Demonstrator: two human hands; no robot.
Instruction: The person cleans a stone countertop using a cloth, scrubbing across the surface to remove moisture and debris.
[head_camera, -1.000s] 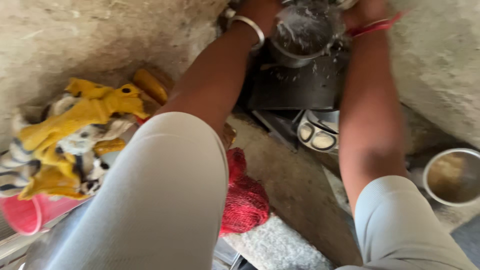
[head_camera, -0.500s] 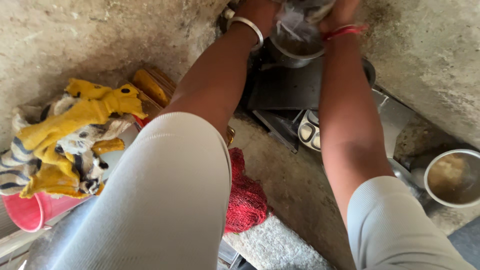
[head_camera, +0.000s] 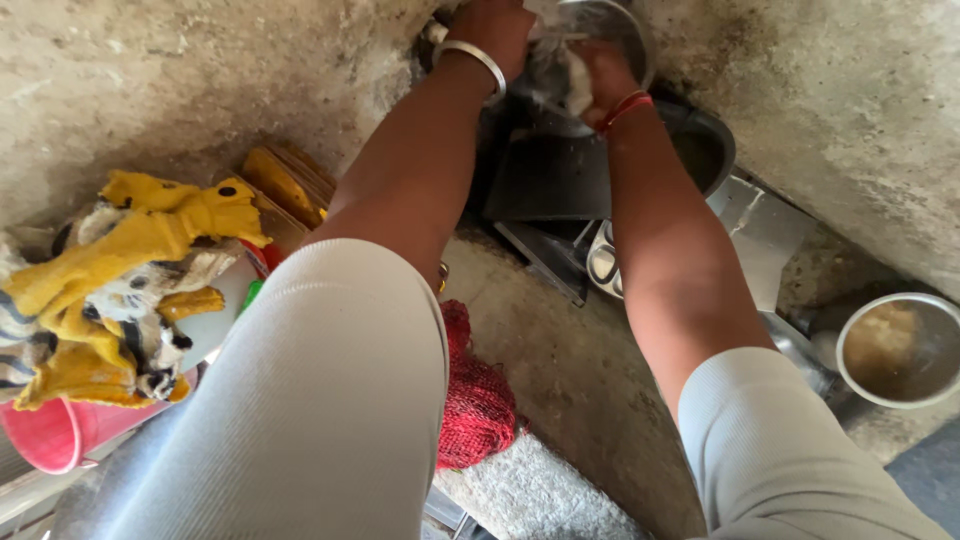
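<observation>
Head view: the left hand (head_camera: 495, 30) grips the rim of a steel bowl (head_camera: 610, 25) at the top of the frame, above a dark flat pan (head_camera: 555, 175). The right hand (head_camera: 600, 75) is closed on a soapy scrub pad (head_camera: 572, 85) pressed inside the bowl. The bowl is judged rigid, light and slippery when wet; the rim offers the surest hold. Lower right, a steel pot (head_camera: 900, 350) holds cloudy brownish water. A pink bucket (head_camera: 60, 430) carries yellow cloths (head_camera: 130, 250).

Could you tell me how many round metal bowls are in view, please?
3: one bowl held at the top by both hands, a dark bowl just below it, and a murky bowl at far right. Others may be hidden.
</observation>
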